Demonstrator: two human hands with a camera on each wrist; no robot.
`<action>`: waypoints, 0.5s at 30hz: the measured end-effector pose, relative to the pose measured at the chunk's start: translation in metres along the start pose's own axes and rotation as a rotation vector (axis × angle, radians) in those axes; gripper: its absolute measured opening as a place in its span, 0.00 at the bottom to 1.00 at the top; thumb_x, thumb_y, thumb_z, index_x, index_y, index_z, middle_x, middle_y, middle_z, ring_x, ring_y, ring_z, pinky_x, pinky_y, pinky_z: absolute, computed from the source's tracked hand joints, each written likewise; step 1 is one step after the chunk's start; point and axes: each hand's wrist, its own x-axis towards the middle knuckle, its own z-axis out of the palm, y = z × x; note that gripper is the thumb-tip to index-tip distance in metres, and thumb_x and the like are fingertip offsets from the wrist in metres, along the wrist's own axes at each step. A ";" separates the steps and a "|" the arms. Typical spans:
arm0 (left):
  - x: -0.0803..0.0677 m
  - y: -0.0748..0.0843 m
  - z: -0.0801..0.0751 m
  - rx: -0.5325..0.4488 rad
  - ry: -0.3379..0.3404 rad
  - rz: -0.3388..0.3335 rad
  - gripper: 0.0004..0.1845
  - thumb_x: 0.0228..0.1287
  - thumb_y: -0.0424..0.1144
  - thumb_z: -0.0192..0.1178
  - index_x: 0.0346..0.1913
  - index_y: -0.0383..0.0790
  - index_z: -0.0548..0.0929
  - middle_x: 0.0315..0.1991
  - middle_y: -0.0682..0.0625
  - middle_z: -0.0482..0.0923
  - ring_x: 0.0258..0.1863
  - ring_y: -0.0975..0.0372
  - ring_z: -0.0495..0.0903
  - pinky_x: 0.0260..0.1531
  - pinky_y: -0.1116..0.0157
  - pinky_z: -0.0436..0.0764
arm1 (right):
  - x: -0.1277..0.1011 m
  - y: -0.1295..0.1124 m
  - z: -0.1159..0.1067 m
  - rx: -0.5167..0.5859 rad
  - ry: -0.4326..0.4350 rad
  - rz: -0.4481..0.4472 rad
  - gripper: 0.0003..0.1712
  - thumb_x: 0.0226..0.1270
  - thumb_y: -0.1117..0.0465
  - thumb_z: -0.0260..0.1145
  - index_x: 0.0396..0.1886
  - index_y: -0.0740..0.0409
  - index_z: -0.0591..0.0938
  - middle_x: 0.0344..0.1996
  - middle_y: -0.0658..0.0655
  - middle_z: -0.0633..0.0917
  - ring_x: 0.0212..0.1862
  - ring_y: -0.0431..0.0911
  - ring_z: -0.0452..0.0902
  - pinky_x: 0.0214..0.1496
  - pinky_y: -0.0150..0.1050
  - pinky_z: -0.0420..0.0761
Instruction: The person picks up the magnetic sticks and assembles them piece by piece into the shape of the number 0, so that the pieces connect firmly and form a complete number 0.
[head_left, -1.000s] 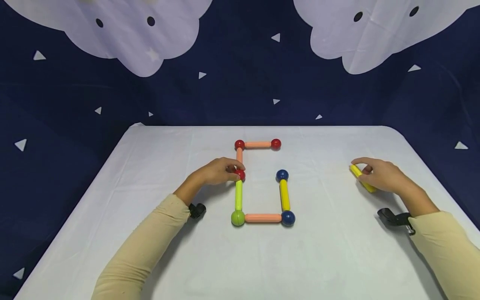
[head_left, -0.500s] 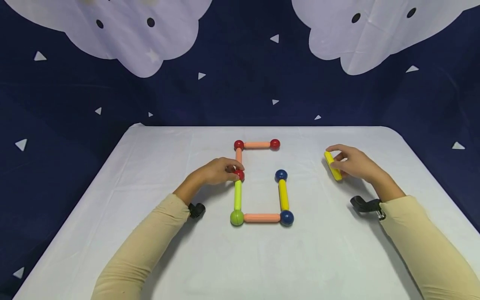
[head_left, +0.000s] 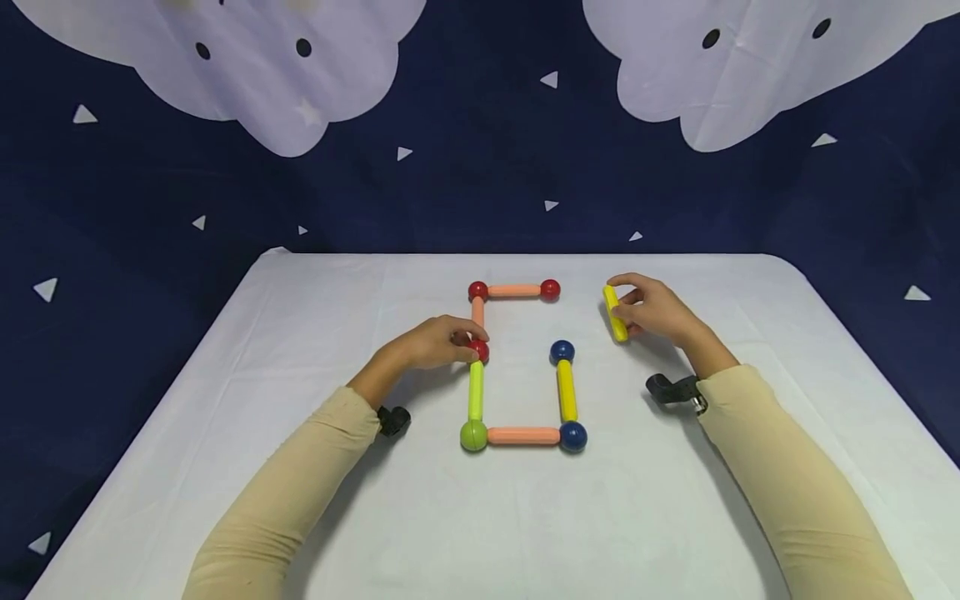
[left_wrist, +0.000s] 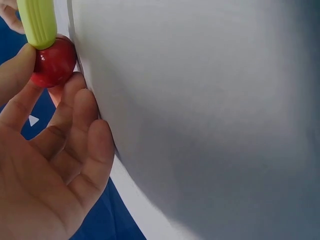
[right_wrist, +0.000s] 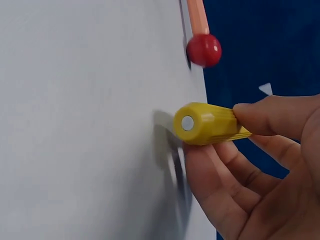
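My left hand (head_left: 435, 342) pinches a red ball (left_wrist: 56, 62) between thumb and fingers. That ball joins a salmon rod (head_left: 478, 310) and a lime-green rod (head_left: 476, 392). In my right hand (head_left: 662, 312) is a loose yellow magnetic rod (right_wrist: 210, 124), gripped by thumb and fingers; a round silver end faces the right wrist camera. To its left lie a red end ball (head_left: 551, 290) and a dark blue ball (head_left: 562, 352), with a gap between them. The blue ball tops a second yellow rod (head_left: 567, 392).
A bottom salmon rod (head_left: 523, 436) links a green ball (head_left: 473, 435) and a lower blue ball (head_left: 573, 437). The top salmon rod (head_left: 514, 291) runs from a corner red ball (head_left: 477, 291). A white-covered table (head_left: 360, 533) meets a dark blue cloth backdrop (head_left: 480, 200).
My right hand has carried the yellow rod leftward and away from me, towards the figure, and the rod has turned more upright in the head view. My left hand stays on the red ball.
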 end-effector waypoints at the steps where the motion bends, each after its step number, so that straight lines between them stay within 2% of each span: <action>1: 0.000 0.000 0.000 0.000 0.000 0.002 0.17 0.69 0.40 0.62 0.59 0.49 0.81 0.49 0.47 0.80 0.43 0.58 0.73 0.40 0.65 0.73 | 0.002 -0.003 0.003 0.017 0.004 -0.005 0.32 0.70 0.63 0.60 0.73 0.57 0.65 0.54 0.70 0.77 0.37 0.46 0.80 0.36 0.35 0.84; 7: -0.001 -0.001 0.000 0.000 0.003 0.018 0.17 0.69 0.40 0.62 0.59 0.48 0.81 0.49 0.46 0.81 0.42 0.59 0.74 0.39 0.66 0.73 | 0.019 -0.021 0.021 0.130 0.014 -0.023 0.33 0.69 0.65 0.61 0.73 0.57 0.65 0.53 0.69 0.78 0.36 0.42 0.79 0.36 0.32 0.84; 15: 0.000 0.000 0.000 0.004 -0.003 0.016 0.17 0.69 0.40 0.61 0.60 0.48 0.81 0.50 0.46 0.81 0.43 0.59 0.74 0.41 0.66 0.73 | 0.027 -0.036 0.037 0.195 0.014 -0.030 0.34 0.69 0.67 0.61 0.73 0.55 0.65 0.54 0.69 0.79 0.35 0.41 0.78 0.37 0.31 0.84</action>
